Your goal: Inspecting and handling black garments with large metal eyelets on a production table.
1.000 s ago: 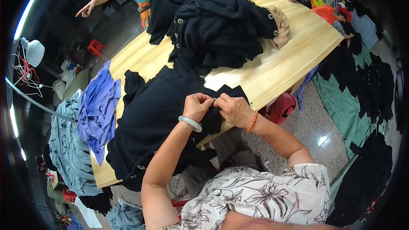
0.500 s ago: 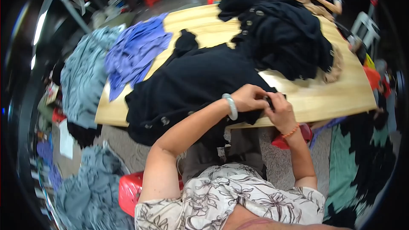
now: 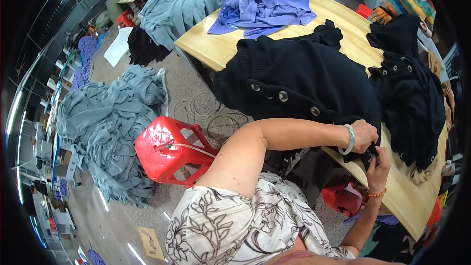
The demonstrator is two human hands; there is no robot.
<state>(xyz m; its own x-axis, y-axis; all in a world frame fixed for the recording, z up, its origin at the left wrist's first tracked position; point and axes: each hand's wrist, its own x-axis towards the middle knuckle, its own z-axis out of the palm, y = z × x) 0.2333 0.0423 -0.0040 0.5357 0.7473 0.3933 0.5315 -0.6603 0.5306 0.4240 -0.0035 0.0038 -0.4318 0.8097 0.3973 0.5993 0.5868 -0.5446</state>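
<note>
While pinching a black garment with left hand and right hand, appears unfinished with its edge, leaving a second black garment untouched alongside.

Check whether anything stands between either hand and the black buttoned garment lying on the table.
Nothing visible does. The left hand and right hand meet at the black buttoned garment, fingers closed on its cloth near the table edge. Another black garment lies past them, not between.
</note>
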